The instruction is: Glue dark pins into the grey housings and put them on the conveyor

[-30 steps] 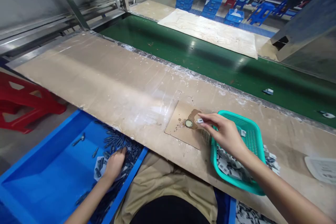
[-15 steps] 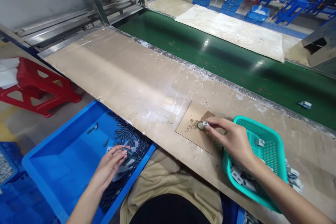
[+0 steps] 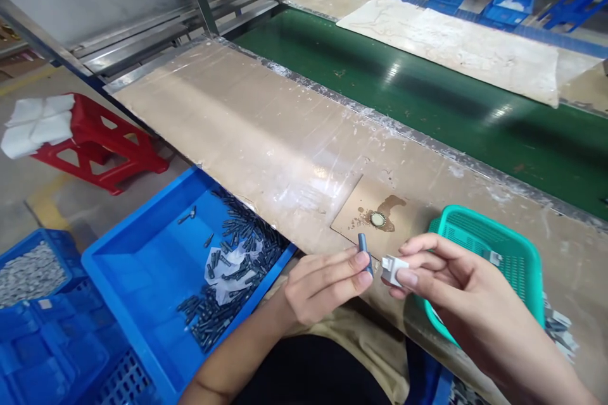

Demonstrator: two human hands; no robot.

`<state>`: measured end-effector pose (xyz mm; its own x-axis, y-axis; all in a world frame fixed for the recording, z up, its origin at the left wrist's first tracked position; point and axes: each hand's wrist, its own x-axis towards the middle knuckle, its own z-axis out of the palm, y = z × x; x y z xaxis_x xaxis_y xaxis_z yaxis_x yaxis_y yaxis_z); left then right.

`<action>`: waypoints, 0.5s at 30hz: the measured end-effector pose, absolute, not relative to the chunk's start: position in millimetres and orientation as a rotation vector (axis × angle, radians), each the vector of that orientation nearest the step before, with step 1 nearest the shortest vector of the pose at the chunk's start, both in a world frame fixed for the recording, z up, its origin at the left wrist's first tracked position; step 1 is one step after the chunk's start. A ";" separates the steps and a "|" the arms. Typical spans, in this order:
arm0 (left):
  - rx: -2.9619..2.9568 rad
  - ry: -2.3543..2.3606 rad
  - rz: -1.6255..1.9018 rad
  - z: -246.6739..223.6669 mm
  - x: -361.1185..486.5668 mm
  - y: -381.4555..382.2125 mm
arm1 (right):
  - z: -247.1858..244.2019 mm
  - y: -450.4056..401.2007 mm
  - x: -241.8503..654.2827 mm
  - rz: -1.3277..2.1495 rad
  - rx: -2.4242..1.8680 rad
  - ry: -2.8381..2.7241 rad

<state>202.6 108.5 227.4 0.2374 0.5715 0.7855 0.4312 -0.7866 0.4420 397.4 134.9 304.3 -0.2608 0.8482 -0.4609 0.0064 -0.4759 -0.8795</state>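
Note:
My left hand [image 3: 327, 285] pinches a dark blue-grey pin [image 3: 363, 252], held nearly upright in front of me. Close to its right, my right hand [image 3: 451, 272] grips a small light-grey plastic block [image 3: 393, 270] between thumb and fingers. Pin and block are a short gap apart. Behind them a bottle cap [image 3: 378, 219] lies on a square of cardboard [image 3: 354, 205] marked with a wet stain. The green basket [image 3: 539, 253] stands behind my right hand with a grey block inside. To the left, a blue tray [image 3: 137, 266] holds many dark pins around a clear plastic bag [image 3: 228, 272].
A green conveyor belt [image 3: 323, 57] runs behind the brown worktop [image 3: 247, 120]. Loose grey blocks [image 3: 560, 329] lie right of the basket. A red stool [image 3: 109, 145] bearing white cloths stands at left, above a blue crate of pale parts [image 3: 35, 269].
My left hand has come up out of the blue tray with a pin. My right hand has drawn the grey block back from the bottle cap toward the left hand.

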 end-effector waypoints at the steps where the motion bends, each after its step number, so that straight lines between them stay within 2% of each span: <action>1: 2.386 0.943 1.615 233.4 201.2 110.2 | 304.4 134.8 397.0 1.811 -1.372 -1.074; 4: 2.472 0.884 1.599 242.0 201.5 117.6 | 305.1 135.7 394.3 1.839 -1.361 -1.040; 9: 2.618 0.689 1.764 245.6 200.9 133.1 | 308.6 140.8 392.9 1.866 -1.367 -1.065; 15: 2.663 0.698 1.380 270.7 189.8 136.3 | 312.2 144.3 389.3 1.882 -1.365 -1.088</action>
